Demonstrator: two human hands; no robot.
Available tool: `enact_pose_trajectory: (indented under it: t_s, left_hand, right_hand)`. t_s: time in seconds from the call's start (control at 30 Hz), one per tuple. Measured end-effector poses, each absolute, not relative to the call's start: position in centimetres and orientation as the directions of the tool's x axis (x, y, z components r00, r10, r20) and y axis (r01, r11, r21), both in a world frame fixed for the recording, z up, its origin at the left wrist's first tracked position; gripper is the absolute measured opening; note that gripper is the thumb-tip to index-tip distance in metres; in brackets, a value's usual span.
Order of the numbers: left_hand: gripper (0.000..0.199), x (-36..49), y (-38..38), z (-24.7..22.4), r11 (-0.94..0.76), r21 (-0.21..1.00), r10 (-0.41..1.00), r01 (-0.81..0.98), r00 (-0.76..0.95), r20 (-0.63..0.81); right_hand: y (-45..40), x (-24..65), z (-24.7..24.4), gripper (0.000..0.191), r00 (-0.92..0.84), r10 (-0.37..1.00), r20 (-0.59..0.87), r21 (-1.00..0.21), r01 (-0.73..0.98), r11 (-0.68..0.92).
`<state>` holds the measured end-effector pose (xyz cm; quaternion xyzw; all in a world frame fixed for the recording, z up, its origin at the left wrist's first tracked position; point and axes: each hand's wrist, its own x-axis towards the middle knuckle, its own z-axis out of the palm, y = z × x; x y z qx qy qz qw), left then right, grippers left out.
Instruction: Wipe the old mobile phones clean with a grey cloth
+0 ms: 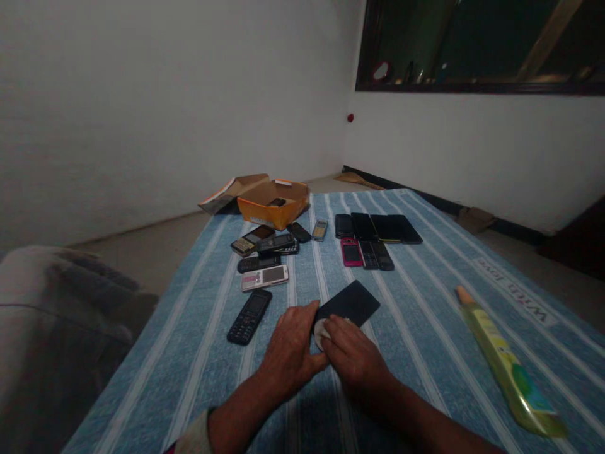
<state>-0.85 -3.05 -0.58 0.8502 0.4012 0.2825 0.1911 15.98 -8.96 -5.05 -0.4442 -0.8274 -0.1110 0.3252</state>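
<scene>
The left hand (292, 340) pinches the dark phone (352, 302) at its near end, seemingly steadying it, while the right hand (354, 353) presses a white pad (319, 334) against it.

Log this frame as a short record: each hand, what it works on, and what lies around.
left hand: holds the edge of a dark phone
right hand: presses a white pad on that phone
left of centre: loosely spread phones, the keypad phone nearest
right of centre: phones in two rows, one pink phone
far end: open box, small dark item inside
far right: bottle on its side
surface: striped blue cloth
</scene>
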Motion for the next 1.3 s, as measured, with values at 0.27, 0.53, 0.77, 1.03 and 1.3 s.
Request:
enact_pose_trajectory:
  t_s: [0.27,0.53,0.77,1.03,1.3]
  left_hand:
    - [0.078,-0.6,-3.7,0.3,-0.612,0.469,0.79,0.637,0.528,0.313]
    - [0.08,-0.6,-3.4,-0.4,-0.645,0.498,0.763,0.579,0.524,0.378]
    - [0.08,-0.7,-3.1,-1.1,-0.679,0.488,0.734,0.549,0.521,0.435]
    - [0.078,-0.5,-3.0,-0.7,-0.734,0.422,0.679,0.532,0.552,0.484]
    - [0.072,-0.4,-3.2,0.0,-0.79,0.348,0.61,0.505,0.594,0.524]
  right_hand:
    - [-5.8,22.5,-3.8,0.049,-0.093,0.809,0.581,-0.25,0.925,0.286]
    - [-6.8,20.9,-4.2,0.057,-0.181,0.743,0.645,-0.201,0.897,0.394]
    - [-7.5,18.0,-3.6,0.049,-0.344,0.71,0.615,-0.178,0.816,0.55]
    - [-5.6,22.0,-3.6,0.049,-0.014,0.733,0.68,-0.4,0.831,0.387]
    - [-5.2,22.8,-3.5,0.054,0.237,0.726,0.646,-0.647,0.675,0.355]
